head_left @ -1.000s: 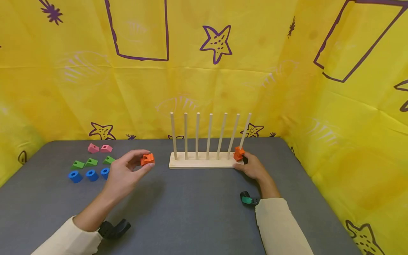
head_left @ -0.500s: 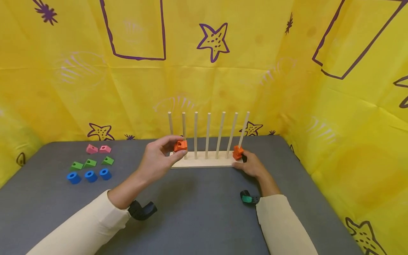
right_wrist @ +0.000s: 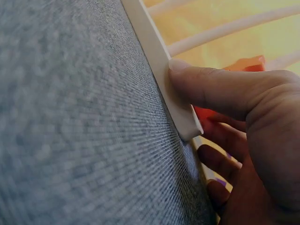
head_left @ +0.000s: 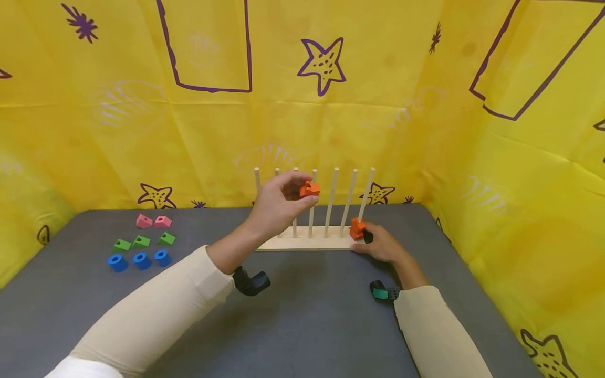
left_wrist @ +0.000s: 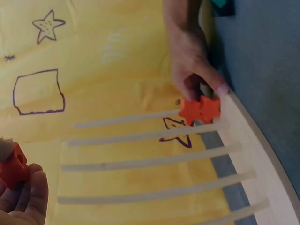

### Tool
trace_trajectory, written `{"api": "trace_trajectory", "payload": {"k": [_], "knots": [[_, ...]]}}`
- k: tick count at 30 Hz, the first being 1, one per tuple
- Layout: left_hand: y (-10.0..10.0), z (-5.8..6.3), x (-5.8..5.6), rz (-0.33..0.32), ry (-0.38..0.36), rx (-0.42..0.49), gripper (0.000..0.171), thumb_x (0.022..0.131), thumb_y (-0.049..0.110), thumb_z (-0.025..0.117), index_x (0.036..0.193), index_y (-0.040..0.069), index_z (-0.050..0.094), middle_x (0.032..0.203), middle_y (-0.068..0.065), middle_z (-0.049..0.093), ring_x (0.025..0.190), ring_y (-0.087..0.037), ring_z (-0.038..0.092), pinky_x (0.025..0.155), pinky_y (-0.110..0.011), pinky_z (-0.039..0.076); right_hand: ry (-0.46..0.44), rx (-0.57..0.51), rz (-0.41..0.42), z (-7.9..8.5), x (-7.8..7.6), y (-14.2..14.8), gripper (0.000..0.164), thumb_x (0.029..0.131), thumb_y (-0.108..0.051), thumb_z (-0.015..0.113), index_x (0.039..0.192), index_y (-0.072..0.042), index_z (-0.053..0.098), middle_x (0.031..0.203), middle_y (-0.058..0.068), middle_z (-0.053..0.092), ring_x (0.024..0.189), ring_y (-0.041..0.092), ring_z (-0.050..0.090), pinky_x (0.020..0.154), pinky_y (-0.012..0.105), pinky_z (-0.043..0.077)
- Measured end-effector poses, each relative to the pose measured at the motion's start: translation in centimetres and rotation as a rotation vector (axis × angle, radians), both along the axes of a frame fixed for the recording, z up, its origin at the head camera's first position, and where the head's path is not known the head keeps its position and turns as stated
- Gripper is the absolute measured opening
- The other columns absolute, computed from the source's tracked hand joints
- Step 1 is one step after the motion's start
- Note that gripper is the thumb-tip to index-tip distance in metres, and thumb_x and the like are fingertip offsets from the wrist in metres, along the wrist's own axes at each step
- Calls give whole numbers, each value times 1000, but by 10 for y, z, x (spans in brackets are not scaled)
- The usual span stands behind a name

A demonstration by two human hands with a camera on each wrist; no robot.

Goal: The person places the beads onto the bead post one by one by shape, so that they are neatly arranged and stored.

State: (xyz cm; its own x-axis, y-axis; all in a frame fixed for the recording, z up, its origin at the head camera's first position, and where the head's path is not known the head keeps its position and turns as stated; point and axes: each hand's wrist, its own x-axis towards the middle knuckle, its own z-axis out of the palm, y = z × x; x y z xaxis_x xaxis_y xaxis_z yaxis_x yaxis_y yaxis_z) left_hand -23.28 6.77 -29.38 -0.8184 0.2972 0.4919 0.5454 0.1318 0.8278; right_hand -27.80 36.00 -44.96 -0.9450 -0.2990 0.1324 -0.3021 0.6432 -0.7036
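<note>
Up in front of the pegs, my left hand (head_left: 274, 207) pinches an orange star-shaped block (head_left: 309, 189) with a hole through it, between thumb and fingers. The wooden peg rack (head_left: 302, 243) has a flat base and a row of several upright rods. Two more orange star blocks (left_wrist: 199, 110) sit stacked at the bottom of the rightmost rod. My right hand (head_left: 384, 245) grips the right end of the base; in the right wrist view its thumb (right_wrist: 206, 86) lies on the base's front edge and the other fingers reach behind.
On the grey table (head_left: 302, 315) at left lie two pink blocks (head_left: 163, 221), a row of green triangular blocks (head_left: 141, 241) and a row of blue cylinders (head_left: 142, 261). A yellow patterned cloth (head_left: 212, 131) hangs behind and at the sides.
My left hand has carried the orange star block rightward and up, from left of the rack to in front of its middle rods. My right hand stays at the rack's right end.
</note>
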Motion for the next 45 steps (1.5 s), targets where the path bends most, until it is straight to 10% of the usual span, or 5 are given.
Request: {"api": "trace_trajectory", "payload": {"k": [14,32,45], "knots": [[61,33,-25,-49,-115,91,30,84,4,75,112,2,65,101,-6,67,92,-18,63,77,-29,53,17,-23,47,1,-2,2,52,81,-18,80,123,3,59,122,19,59,114,38,50,102,56,32],[123,25,-59,34,-177,-16,33,88,10,72,119,6,62,103,1,62,96,-12,58,75,-20,50,29,-71,67,2,-2,1,47,82,-16,78,119,5,60,113,17,62,103,34,56,96,51,40],[137,15,-62,69,-152,-132,40,93,12,66,132,10,57,111,-5,63,92,-14,59,70,-19,50,86,-61,90,0,-2,1,47,80,-11,78,121,5,61,116,18,61,106,34,55,97,50,40]]}}
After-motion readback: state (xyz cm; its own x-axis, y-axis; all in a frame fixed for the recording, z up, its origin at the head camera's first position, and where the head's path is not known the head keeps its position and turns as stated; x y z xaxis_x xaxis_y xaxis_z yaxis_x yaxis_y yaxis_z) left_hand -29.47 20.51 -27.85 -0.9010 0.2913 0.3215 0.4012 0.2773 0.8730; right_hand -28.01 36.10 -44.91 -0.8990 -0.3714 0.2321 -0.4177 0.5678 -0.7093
